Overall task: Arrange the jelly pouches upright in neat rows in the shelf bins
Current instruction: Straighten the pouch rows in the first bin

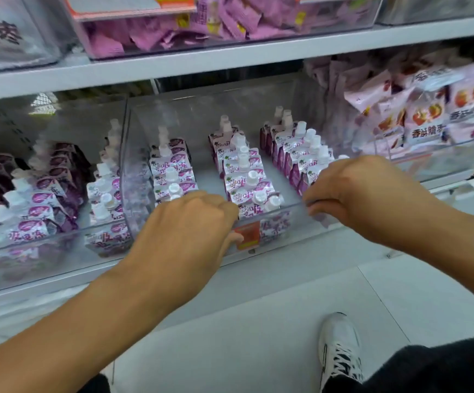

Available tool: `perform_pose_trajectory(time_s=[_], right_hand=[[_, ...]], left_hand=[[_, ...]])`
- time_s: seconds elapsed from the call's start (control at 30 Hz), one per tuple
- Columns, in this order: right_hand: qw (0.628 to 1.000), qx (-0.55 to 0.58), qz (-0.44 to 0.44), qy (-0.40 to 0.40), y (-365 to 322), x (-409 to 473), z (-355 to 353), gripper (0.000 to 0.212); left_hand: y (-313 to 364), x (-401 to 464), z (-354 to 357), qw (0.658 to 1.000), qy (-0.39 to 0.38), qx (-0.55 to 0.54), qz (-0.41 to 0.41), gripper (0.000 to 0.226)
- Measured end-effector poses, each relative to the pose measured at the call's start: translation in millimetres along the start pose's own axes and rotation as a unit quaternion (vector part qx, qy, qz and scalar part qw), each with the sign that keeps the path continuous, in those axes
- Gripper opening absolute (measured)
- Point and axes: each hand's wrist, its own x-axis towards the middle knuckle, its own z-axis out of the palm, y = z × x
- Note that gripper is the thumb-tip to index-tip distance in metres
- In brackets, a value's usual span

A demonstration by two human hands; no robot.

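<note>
Clear middle bin (pixel 134 154) at frame centre holds jelly pouches (pixel 244 177) upright in three rows, white caps up. Left hand (pixel 185 236) at the bin's front lip, centre-left of frame, fingers curled together over the rim beside an orange price tag (pixel 247 235). Right hand (pixel 363 194), centre-right, fingers bent and pinching at the front right corner; cannot tell whether rim or pouch. Left bin (pixel 31 245) at lower left holds darker pouches, less tidy. White sneaker (pixel 339 347) at bottom right.

Bright even overhead light, soft shadows, motion blur throughout, edges bowed by wide-angle, glare on clear bin (pixel 134 154) walls
</note>
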Motion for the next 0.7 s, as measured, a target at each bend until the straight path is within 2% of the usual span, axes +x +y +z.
perform_pose_trajectory(time_s=[0.27, 0.5, 0.7], right_hand=[[1.000, 0.017, 0.006, 0.025, 6, 39, 6, 0.012], [1.000, -0.018, 0.010, 0.015, 17, 61, 19, 0.018], [1.000, -0.012, 0.012, 0.006, 15, 59, 23, 0.010]], left_hand=[[-29, 31, 3, 1.000, 0.013, 0.023, -0.013, 0.030], [-45, 45, 16, 0.999, 0.020, 0.024, -0.007, 0.032], [-44, 44, 22, 0.999, 0.020, 0.026, 0.000, 0.033]])
